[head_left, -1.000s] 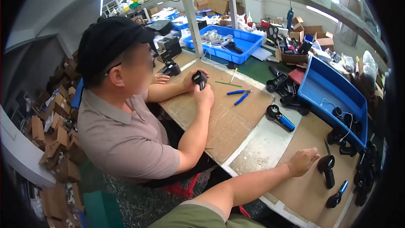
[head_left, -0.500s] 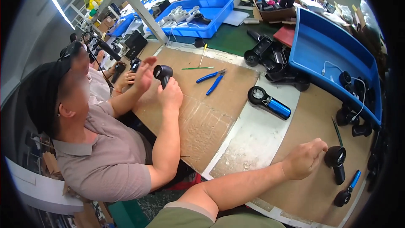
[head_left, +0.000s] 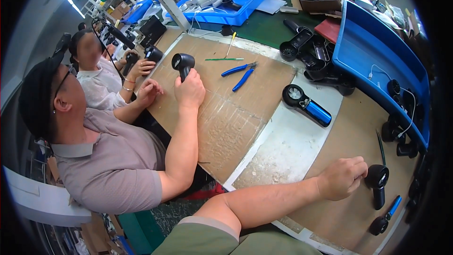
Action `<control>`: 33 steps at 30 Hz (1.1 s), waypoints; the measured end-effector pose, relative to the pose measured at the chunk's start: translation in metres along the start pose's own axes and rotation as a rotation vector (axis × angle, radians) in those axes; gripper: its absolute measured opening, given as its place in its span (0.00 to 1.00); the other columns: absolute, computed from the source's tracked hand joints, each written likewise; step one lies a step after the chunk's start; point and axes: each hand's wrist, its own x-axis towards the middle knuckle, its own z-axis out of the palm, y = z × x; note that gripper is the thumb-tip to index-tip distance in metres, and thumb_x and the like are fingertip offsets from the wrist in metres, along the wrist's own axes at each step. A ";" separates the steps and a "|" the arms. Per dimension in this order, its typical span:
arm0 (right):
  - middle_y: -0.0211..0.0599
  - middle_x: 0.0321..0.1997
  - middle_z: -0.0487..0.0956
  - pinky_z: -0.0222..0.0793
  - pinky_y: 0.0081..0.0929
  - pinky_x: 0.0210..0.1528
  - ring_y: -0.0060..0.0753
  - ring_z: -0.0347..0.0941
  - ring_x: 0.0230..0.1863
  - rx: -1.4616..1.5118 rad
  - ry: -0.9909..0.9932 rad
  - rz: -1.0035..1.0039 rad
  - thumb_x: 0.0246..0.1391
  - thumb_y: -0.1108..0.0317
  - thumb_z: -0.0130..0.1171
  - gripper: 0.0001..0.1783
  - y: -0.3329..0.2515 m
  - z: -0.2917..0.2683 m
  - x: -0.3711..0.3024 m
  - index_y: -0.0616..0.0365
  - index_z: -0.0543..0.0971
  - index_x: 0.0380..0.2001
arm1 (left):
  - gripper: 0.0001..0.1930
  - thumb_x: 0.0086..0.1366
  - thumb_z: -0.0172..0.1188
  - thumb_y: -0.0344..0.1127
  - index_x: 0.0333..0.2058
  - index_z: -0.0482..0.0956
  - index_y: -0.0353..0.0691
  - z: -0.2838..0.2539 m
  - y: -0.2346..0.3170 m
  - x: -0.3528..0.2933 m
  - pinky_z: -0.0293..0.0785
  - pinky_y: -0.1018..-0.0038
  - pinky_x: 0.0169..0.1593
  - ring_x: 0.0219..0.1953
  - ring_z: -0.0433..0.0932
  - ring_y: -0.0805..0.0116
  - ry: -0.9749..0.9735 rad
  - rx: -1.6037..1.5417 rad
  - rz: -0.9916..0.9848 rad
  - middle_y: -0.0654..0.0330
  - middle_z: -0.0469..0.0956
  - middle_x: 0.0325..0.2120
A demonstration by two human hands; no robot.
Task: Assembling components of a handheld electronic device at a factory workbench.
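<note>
Since a moment ago my view has swung down and left, while my left hand (head_left: 342, 178) stays loosely curled on the bench (head_left: 302, 146), fingertips touching the round head of a black handheld fan (head_left: 378, 184) lying just right of it; my right hand is out of view. To do this well I judge I should close around the fan's handle, not its head. I count two blue bins (head_left: 377, 42) and one pair of blue pliers (head_left: 241, 73).
</note>
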 end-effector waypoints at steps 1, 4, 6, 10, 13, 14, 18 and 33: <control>0.41 0.43 0.81 0.76 0.38 0.49 0.39 0.78 0.39 0.011 -0.009 0.005 0.68 0.66 0.63 0.13 -0.002 0.002 -0.001 0.59 0.78 0.51 | 0.06 0.63 0.61 0.21 0.38 0.77 0.39 -0.001 0.000 -0.001 0.74 0.63 0.35 0.28 0.76 0.55 -0.005 0.005 0.001 0.56 0.77 0.34; 0.42 0.45 0.81 0.76 0.38 0.50 0.39 0.79 0.40 0.046 -0.037 0.020 0.67 0.66 0.64 0.15 -0.010 0.008 -0.004 0.60 0.77 0.53 | 0.06 0.62 0.61 0.21 0.37 0.78 0.39 -0.004 0.001 -0.002 0.75 0.63 0.35 0.28 0.76 0.55 -0.020 0.022 0.004 0.56 0.78 0.33; 0.42 0.46 0.81 0.76 0.38 0.51 0.39 0.79 0.41 0.067 -0.056 0.029 0.67 0.66 0.64 0.17 -0.015 0.011 -0.006 0.60 0.77 0.54 | 0.06 0.63 0.61 0.22 0.37 0.78 0.39 -0.004 0.003 -0.002 0.76 0.63 0.36 0.29 0.77 0.54 -0.026 0.025 -0.006 0.56 0.78 0.33; 0.43 0.48 0.82 0.76 0.37 0.53 0.39 0.80 0.42 0.107 -0.082 0.047 0.66 0.66 0.65 0.20 -0.031 0.014 -0.014 0.60 0.76 0.57 | 0.03 0.63 0.61 0.23 0.35 0.79 0.38 -0.005 0.006 -0.001 0.78 0.61 0.39 0.31 0.79 0.51 -0.064 0.033 -0.031 0.54 0.80 0.34; 0.43 0.50 0.82 0.76 0.37 0.54 0.39 0.81 0.43 0.132 -0.085 0.062 0.66 0.66 0.66 0.22 -0.053 0.009 -0.027 0.60 0.76 0.59 | 0.03 0.63 0.61 0.23 0.35 0.79 0.39 -0.003 0.005 0.000 0.79 0.61 0.40 0.32 0.80 0.51 -0.081 0.034 -0.032 0.54 0.81 0.34; 0.43 0.50 0.82 0.77 0.37 0.54 0.39 0.81 0.44 0.138 -0.082 0.067 0.66 0.66 0.66 0.23 -0.061 0.005 -0.032 0.60 0.75 0.60 | 0.03 0.63 0.61 0.24 0.35 0.80 0.39 -0.003 0.005 0.000 0.79 0.61 0.40 0.32 0.80 0.51 -0.090 0.031 -0.029 0.54 0.81 0.34; 0.44 0.53 0.82 0.77 0.37 0.56 0.39 0.82 0.45 0.137 -0.058 0.090 0.65 0.66 0.67 0.26 -0.098 -0.021 -0.066 0.60 0.75 0.63 | 0.03 0.62 0.62 0.25 0.34 0.80 0.40 -0.002 0.005 0.002 0.79 0.60 0.40 0.32 0.80 0.51 -0.047 0.055 -0.008 0.55 0.82 0.33; 0.46 0.62 0.82 0.75 0.35 0.64 0.41 0.81 0.60 0.461 -0.073 0.088 0.56 0.78 0.69 0.39 -0.198 0.012 -0.253 0.62 0.70 0.71 | 0.17 0.64 0.66 0.25 0.52 0.79 0.38 -0.043 0.096 -0.025 0.79 0.70 0.47 0.41 0.83 0.63 0.141 -0.476 0.141 0.58 0.83 0.43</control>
